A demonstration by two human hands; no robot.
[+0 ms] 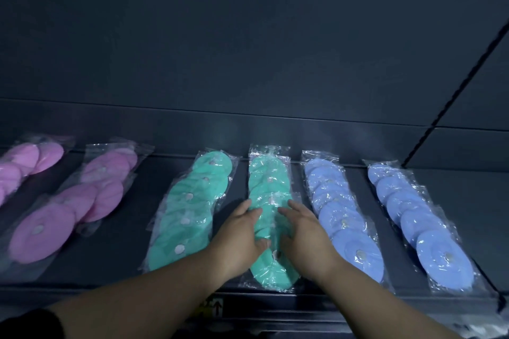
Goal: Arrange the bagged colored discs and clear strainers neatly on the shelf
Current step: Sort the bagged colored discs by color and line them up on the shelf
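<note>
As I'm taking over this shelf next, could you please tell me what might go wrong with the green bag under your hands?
The right green bag ends at the front edge of the shelf; a pull toward you may slide it off. The right hand is close to the left blue bag, so a sideways nudge could knock that bag askew. The discs overlap loosely inside the wrap, so pressing may bunch them.
</note>
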